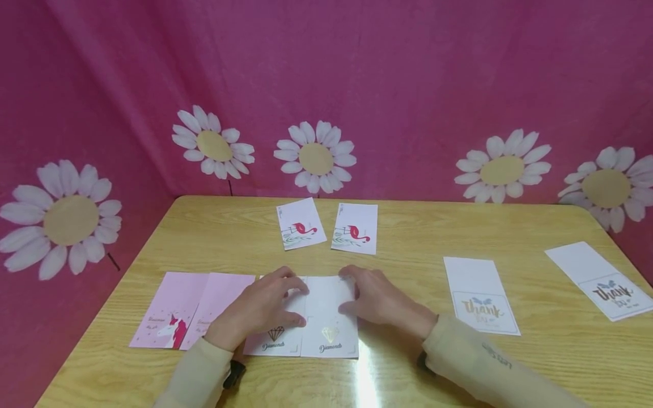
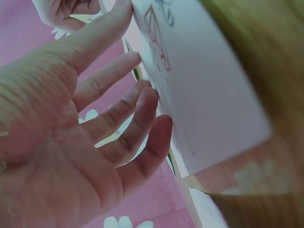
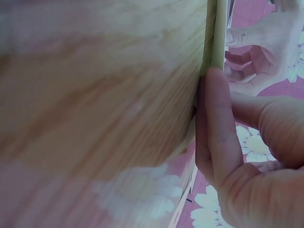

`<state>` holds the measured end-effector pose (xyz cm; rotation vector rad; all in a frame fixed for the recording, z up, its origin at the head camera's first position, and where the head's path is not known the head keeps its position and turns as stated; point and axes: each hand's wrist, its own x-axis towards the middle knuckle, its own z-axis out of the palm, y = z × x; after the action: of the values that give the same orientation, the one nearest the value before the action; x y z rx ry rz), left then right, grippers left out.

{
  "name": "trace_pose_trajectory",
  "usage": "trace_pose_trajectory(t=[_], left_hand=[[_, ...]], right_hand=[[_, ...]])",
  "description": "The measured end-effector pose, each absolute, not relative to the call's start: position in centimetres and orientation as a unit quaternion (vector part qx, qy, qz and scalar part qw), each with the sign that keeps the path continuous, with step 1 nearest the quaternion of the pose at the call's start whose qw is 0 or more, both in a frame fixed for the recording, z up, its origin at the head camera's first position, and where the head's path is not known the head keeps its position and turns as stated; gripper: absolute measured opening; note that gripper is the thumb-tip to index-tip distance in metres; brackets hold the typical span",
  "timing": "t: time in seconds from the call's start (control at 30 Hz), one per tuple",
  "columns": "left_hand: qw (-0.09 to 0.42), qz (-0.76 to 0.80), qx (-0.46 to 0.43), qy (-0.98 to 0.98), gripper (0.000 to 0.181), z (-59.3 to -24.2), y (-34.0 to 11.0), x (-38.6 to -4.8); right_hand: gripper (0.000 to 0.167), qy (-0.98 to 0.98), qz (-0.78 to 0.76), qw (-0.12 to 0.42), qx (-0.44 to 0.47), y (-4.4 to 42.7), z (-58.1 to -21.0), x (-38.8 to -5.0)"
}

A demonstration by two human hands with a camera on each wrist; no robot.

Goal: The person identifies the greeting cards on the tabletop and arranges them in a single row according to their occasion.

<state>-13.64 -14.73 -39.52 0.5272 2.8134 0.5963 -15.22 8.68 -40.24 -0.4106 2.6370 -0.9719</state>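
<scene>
Two white cards with a diamond print lie side by side, the left card and the right card. My left hand is over the left one; its fingertips touch the white card in the left wrist view, with the fingers spread and slightly bent. At the right card's outer edge is my right hand, its thumb and fingers touching that side. The right wrist view shows the fingers of my right hand close together at the card's edge. My left hand hides part of the left card.
Two pink unicorn cards lie overlapping at the left, partly behind my left forearm. Two flamingo cards lie near the table's back edge. On the right are two "Thank you" cards, one nearer and one farther right. A flowered pink curtain hangs behind.
</scene>
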Motion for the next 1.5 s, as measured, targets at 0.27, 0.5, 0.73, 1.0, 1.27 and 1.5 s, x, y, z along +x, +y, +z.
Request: trace_pose_trajectory(t=[0.27, 0.5, 0.73, 1.0, 1.27, 1.5], left_hand=[[0.125, 0.199, 0.167, 0.957, 0.048, -39.1, -14.4, -13.6], [0.119, 0.202, 0.176, 0.956, 0.048, -39.2, -14.5, -13.7], [0.121, 0.200, 0.175, 0.956, 0.046, -39.0, -14.4, -13.8], [0.122, 0.199, 0.174, 0.957, 0.045, -39.1, -14.4, -13.6], [0.121, 0.202, 0.178, 0.955, 0.045, -39.1, -14.4, -13.6], [0.122, 0.198, 0.176, 0.957, 0.046, -39.0, -14.4, -13.6]], right_hand=[[0.050, 0.923, -0.317, 0.163, -0.143, 8.3, -39.9, -15.3], [0.039, 0.926, -0.305, 0.171, -0.143, 8.3, -39.8, -15.2], [0.034, 0.933, -0.276, 0.153, -0.172, 8.3, -39.5, -15.1], [0.035, 0.944, -0.224, 0.124, -0.209, 8.4, -39.4, -14.5], [0.048, 0.938, -0.165, 0.145, -0.268, 9.4, -38.8, -13.1], [0.058, 0.932, -0.174, 0.132, -0.288, 10.0, -39.0, -12.9]])
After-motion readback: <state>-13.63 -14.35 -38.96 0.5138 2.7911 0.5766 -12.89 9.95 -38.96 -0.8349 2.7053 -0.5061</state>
